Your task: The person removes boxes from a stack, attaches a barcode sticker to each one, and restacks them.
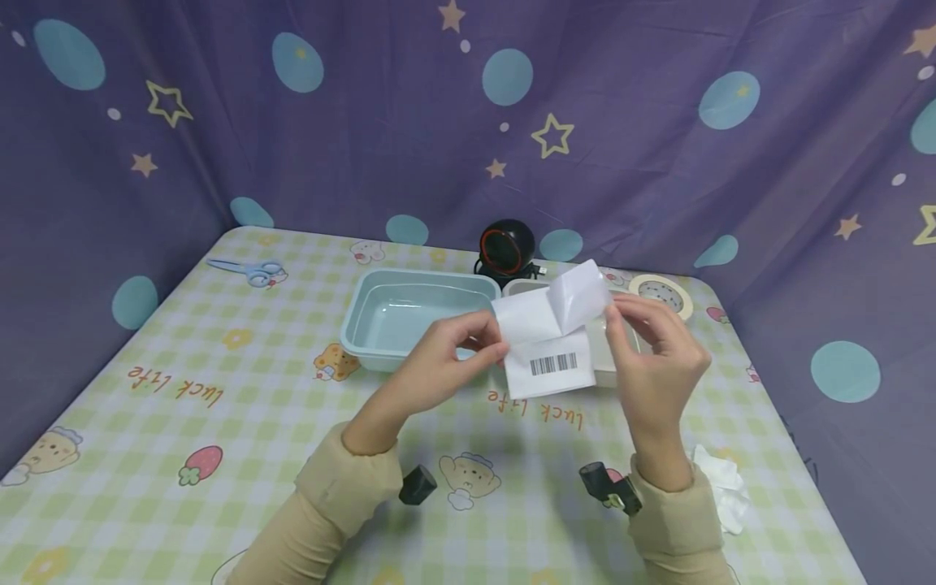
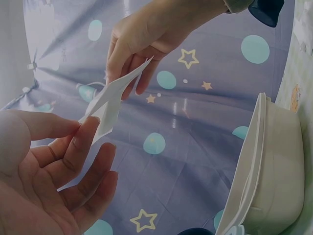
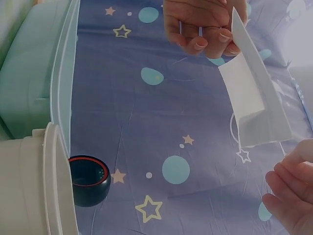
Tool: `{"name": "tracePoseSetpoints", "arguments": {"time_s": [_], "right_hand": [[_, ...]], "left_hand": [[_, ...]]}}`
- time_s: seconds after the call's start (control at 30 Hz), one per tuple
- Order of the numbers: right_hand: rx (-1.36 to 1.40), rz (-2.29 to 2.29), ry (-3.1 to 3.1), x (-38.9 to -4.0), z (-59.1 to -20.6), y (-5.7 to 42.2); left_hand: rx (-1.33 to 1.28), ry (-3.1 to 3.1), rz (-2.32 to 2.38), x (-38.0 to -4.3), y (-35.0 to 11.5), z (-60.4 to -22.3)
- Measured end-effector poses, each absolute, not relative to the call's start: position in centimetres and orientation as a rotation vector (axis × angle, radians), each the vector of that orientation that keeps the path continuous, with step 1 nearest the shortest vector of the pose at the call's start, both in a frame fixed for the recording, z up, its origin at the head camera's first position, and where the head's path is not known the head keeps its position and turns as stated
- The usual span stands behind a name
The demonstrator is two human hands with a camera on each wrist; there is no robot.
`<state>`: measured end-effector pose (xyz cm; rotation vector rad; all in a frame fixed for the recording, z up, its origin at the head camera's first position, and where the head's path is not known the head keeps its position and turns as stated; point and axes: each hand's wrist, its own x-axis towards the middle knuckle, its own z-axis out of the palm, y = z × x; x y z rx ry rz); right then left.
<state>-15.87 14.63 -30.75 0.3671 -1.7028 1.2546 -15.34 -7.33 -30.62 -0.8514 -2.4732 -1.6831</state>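
Note:
In front of me both hands hold up a white paper label sheet (image 1: 526, 317) with a folded lower flap that carries a printed barcode (image 1: 553, 363). My left hand (image 1: 457, 349) pinches its left edge between thumb and index finger, the other fingers loosely bent in the left wrist view. The right hand (image 1: 658, 349) pinches the glossy, creased upper right corner, which stands up from the rest. From the right wrist, the sheet (image 3: 264, 98) appears bent lengthwise between the two hands. It hangs above the table, in front of a white bin (image 1: 603, 353).
Left of the bin stands a light blue basin (image 1: 373, 353). Behind them sits a round black device (image 1: 507, 246) with a cable. A tape roll (image 1: 683, 302) lies at the back right, blue scissors (image 1: 249, 270) at the back left, and crumpled white tissue (image 1: 724, 487) beside my right sleeve.

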Motion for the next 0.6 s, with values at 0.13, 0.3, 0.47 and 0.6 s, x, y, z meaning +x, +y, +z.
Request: {"name": "tracePoseSetpoints", "arguments": {"time_s": [0.13, 0.3, 0.47, 0.6], "right_hand": [[0.352, 1.274, -1.701, -15.88, -30.74, 14.77], [0.324, 1.306, -1.701, -15.88, -30.77, 14.89], [0.295, 1.331, -1.7, -15.91, -30.78, 14.99], [0.275, 1.355, -1.695, -15.94, -30.73, 15.1]], "left_hand": [[-0.853, -2.471, -1.676, -15.26, -7.39, -30.48], [-0.859, -2.458, -1.679, -15.21, -7.48, -30.44], [-0.875, -2.441, -1.667, -15.25, -7.51, -30.48], [-0.868, -2.442, -1.668, -15.31, -7.57, -30.45]]}}
